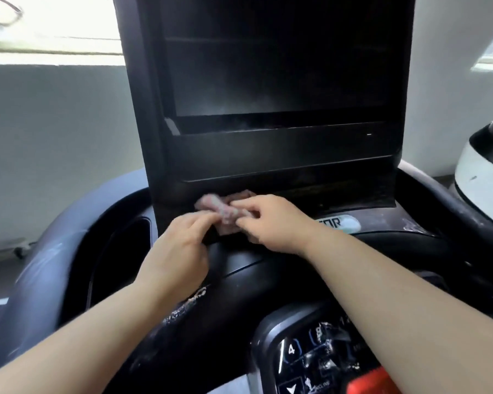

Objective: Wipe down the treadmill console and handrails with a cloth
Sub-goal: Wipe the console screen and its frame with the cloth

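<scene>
Both bare forearms outstretched — left hand [180, 245] and right hand [271, 220] close together, fingers pinched

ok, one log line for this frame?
phase: wiping console base | left hand: on cloth | right hand: on cloth | screen: dark

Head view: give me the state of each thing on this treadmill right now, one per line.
Screen: dark, off, hazy smears near its bottom edge.
Cloth: bunched, pinched by both hands at the screen's base.
Left hand: gripping the cloth.
Right hand: gripping the cloth.
Keypad: scuffed, worn.
</scene>
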The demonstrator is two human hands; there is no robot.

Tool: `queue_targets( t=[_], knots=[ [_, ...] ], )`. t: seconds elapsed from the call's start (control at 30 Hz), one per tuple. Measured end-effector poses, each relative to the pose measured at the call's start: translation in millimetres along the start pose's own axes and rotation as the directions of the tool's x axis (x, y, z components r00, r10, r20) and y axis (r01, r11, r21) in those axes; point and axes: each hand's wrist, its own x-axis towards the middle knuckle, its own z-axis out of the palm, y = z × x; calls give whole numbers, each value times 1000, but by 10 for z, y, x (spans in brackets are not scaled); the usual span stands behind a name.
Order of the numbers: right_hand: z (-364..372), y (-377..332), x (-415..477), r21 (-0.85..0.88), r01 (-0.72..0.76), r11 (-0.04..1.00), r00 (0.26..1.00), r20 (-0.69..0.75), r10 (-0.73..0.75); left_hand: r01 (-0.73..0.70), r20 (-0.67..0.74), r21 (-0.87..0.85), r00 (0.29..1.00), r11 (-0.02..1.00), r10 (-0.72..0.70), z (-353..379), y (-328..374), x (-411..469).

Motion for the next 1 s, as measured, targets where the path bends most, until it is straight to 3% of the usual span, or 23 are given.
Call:
queue_targets(
  t=[0.07, 0.1, 0.17, 0.23, 0.33, 0.37, 0.43, 0.53, 0.7, 0.8, 0.9, 1.0],
  knots=[
    [-83, -28, -49, 463, -114, 879, 992, -1, 129, 7, -20, -138, 1000, 990, -10, 18, 106, 60],
    [-130, 12, -78, 585, -153, 796, 985, 20, 174, -16, -3, -154, 1000, 988, 16, 63, 178, 90],
    [-206, 129, -156, 635, -176, 752, 981, 51, 187, -154, -9, -27, 988, 988, 154, 221, 299, 207],
    [-264, 245, -221, 594, -195, 780, 969, -6, 246, -231, 2, 129, 973, 964, 232, 370, 408, 378],
    [-418, 441, -225, 432, -285, 855, 844, -309, 438, -340, 61, 106, 940, 935, 335, 530, 470, 665],
    [-460, 494, -226, 356, -302, 884, 806, -400, 436, -368, 83, 96, 929, 925, 361, 550, 461, 728],
    [-486, 524, -235, 155, -318, 936, 805, -477, 352, -405, 109, 190, 914, 894, 391, 524, 412, 758],
    [-382, 469, -242, -78, -304, 950, 873, -423, 244, -411, 159, 234, 910, 881, 382, 369, 221, 630],
    [-95, 273, -78, -187, -227, 956, 920, -364, 147, -426, 223, 282, 901, 860, 373, -91, -251, 255],
    [68, 218, -35, -244, -214, 946, 938, -321, 129, -380, 188, 290, 922, 878, 337, -296, -493, -88],
    [92, 246, -39, -253, -212, 944, 944, -304, 131, -274, 91, 182, 961, 944, 261, -358, -559, -373],
    [33, 289, -52, -207, -227, 952, 943, -290, 161, -317, 0, 173, 947, 933, 322, -325, -374, -243]
  ],
)
